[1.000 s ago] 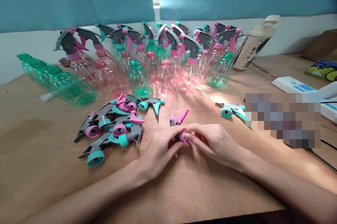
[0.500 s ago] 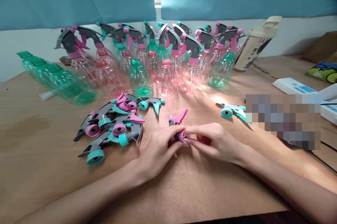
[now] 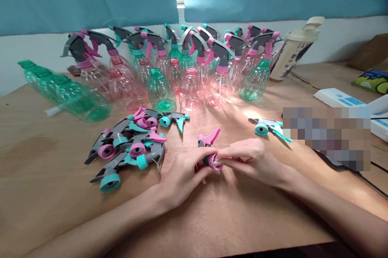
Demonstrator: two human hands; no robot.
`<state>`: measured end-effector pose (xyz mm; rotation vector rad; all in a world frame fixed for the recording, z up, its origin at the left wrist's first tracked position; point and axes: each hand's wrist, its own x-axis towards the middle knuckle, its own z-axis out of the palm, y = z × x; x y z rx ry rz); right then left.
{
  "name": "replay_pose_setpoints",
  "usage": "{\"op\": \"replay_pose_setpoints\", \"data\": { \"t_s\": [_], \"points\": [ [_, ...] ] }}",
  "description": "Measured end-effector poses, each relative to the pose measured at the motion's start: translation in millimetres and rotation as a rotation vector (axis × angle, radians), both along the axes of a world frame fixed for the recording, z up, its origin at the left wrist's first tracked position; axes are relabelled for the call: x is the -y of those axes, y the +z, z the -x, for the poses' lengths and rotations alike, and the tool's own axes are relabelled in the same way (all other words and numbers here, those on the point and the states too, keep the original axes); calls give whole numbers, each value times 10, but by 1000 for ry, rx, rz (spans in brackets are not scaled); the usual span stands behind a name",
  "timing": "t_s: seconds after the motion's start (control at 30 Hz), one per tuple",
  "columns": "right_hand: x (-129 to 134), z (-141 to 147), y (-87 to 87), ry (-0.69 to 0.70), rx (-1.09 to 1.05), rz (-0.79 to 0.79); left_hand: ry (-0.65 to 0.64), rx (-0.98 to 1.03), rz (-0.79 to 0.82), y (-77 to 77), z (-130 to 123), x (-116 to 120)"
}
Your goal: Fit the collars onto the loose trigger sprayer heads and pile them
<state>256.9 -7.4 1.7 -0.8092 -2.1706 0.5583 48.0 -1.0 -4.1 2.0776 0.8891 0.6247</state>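
Note:
My left hand point(image 3: 184, 171) is closed round a grey and pink trigger spray head point(image 3: 209, 141), holding it just above the table. Its pink screw collar point(image 3: 216, 162) faces right, and the pink trigger points up. My right hand point(image 3: 250, 161) pinches with thumb and forefinger at the collar's opening. Something small and whitish shows at those fingertips, too covered to name. Left of my hands lies a pile of loose spray heads point(image 3: 138, 148) with pink and turquoise collars. Another turquoise-collared spray head point(image 3: 262, 128) lies to the right.
Behind stand several clear pink and green bottles point(image 3: 192, 92), many with spray heads on. Green bottles point(image 3: 81, 98) lean or lie at the left. A cream tumbler point(image 3: 291, 54) stands back right. White power strips point(image 3: 338, 98) and a blurred-out patch are at the right.
Both hands and the spray head have shifted slightly to the right. The collar's opening has turned more toward me, and my right fingertips are now pinched closer together at it.

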Motion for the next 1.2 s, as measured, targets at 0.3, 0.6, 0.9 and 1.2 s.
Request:
{"op": "replay_pose_setpoints", "data": {
  "t_s": [0.3, 0.6, 0.9, 1.2],
  "points": [
    [25, -119, 148, -245, -109, 28, 193, 100, 150, 48, -5, -70],
    [65, 102, -2, -224, -197, -257, 154, 95, 38, 41, -23, -32],
    [43, 114, -37, -113, -161, -144, 160, 70, -24, 35, -7, -42],
    [42, 62, -48, -218, -212, 234, 140, 63, 10, 42, -2, -31]
  ]
}}
